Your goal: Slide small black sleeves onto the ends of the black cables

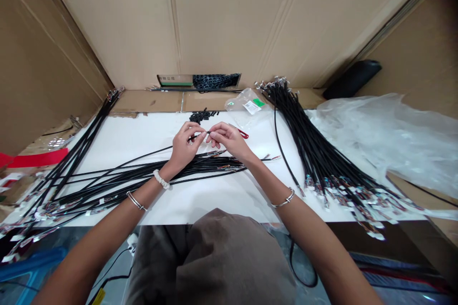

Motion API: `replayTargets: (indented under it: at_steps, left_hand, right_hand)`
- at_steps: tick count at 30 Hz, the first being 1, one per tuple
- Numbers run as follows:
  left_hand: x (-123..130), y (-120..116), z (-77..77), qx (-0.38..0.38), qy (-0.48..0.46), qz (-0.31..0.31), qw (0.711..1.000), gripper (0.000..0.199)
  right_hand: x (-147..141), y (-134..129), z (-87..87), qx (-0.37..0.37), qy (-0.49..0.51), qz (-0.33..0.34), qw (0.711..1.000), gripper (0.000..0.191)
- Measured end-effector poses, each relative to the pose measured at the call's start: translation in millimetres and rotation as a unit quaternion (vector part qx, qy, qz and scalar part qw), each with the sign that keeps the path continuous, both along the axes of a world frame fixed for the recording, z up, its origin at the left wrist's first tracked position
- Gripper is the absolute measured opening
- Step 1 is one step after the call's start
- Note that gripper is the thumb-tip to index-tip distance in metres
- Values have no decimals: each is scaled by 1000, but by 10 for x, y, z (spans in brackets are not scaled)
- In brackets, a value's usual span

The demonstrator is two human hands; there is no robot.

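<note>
Left hand (184, 147), right hand (232, 142): your fingertips pinch cable (153, 153) near table's (211, 196) far edge.
Cable: probably light, springy; grip near tip.

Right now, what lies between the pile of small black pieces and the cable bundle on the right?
In the head view, a clear plastic bag with a label lies between the black pieces and the cable bundle.
</note>
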State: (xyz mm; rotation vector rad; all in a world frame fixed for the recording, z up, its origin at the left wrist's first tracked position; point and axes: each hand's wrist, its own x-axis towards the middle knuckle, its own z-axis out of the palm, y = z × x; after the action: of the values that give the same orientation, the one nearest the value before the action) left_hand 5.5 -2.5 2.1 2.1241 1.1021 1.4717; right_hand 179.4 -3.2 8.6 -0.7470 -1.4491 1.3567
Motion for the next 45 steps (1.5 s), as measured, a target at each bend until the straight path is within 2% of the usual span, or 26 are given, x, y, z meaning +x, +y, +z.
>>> replayTargets:
  at_steps: [8, 14, 21, 31, 38, 45]
  left_hand:
    - [-39, -43, 48, 57, 101, 30, 993, 18]
    - [-77, -36, 39, 122, 180, 62, 974, 20]
    - [-100, -50, 41, 155, 278, 78, 945, 25]
    - [-74, -71, 47, 154, 301, 91, 937, 24]
    - [-86, -63, 48, 148, 313, 82, 935, 23]
    - [-112, -58, 71, 145, 334, 63, 929, 22]
  right_hand:
    - [9, 7, -45, -8, 18, 15, 1000, 28]
    - [-9, 16, -100, -33, 29, 16, 999, 29]
    - [-45, -27, -49, -15, 10, -9, 1000, 31]
    - [-60, -41, -49, 11, 5, -23, 1000, 31]
    - [-27, -40, -33, 51, -36, -31, 998, 28]
    - [-9, -10, -33, 34, -16, -7, 999, 28]
